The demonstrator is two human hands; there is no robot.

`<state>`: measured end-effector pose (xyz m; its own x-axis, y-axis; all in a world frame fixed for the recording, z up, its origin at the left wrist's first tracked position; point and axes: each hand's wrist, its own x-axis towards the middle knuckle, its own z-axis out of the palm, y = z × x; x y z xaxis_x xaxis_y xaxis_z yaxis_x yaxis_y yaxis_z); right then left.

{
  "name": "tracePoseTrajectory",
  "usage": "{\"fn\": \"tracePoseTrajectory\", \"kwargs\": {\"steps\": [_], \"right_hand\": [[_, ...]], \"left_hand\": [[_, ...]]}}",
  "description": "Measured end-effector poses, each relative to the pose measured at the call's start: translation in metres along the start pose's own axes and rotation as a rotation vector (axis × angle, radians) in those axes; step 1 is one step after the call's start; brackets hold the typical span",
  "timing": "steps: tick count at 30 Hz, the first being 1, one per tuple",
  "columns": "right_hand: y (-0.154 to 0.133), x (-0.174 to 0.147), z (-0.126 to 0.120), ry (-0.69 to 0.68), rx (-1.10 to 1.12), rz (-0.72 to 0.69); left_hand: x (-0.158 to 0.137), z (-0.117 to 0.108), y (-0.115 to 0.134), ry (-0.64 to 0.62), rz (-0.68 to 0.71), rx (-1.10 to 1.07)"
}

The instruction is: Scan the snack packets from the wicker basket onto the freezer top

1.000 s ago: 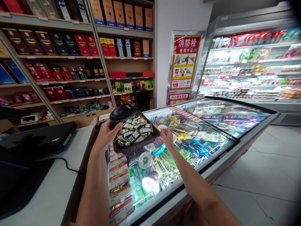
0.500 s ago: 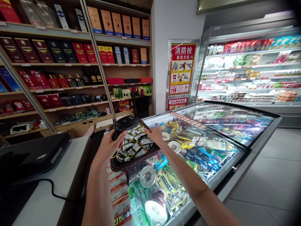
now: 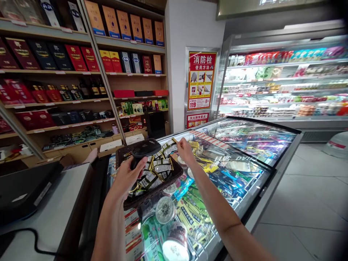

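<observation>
A black handheld barcode scanner [image 3: 146, 148] is gripped in my left hand [image 3: 126, 177], its head pointing right above a dark brown woven basket [image 3: 167, 183]. Many small foil packets [image 3: 160, 167], black and gold with pale labels, fill the basket. Between the fingertips of my right hand [image 3: 185, 151] is the corner of one snack packet [image 3: 169, 148], raised over the basket's right side, its pale label in view. The scanner's head is close to this packet. The basket sits on the glass top of a chest freezer [image 3: 268, 181].
Ice cream tubs [image 3: 165, 209] and wrapped ices show through the glass. At left stand a counter [image 3: 65, 203] with a black device [image 3: 27, 192] and a cable [image 3: 35, 241]. Shelves of boxes [image 3: 122, 94] line the back, and a lit chiller [image 3: 280, 79] stands at right.
My right hand has lifted a packet up out of the pile. The scanner still sits in my left hand, and more of the basket shows. The view has turned slightly right.
</observation>
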<state>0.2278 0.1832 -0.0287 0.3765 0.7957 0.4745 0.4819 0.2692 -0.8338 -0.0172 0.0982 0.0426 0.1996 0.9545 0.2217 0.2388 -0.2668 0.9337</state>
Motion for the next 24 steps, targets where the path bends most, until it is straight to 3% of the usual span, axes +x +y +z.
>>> {"fn": "tracePoseTrajectory", "kwargs": {"steps": [6, 15, 24], "right_hand": [[0.003, 0.009, -0.018, -0.018, 0.058, -0.023], [0.001, 0.007, -0.016, -0.065, 0.221, 0.069], [0.01, 0.013, -0.015, -0.011, 0.138, 0.045]], "left_hand": [[-0.001, -0.004, -0.001, 0.002, -0.011, -0.02], [0.0, -0.004, 0.0, 0.007, -0.039, -0.014], [-0.005, -0.002, 0.011, 0.002, -0.065, 0.004]]}}
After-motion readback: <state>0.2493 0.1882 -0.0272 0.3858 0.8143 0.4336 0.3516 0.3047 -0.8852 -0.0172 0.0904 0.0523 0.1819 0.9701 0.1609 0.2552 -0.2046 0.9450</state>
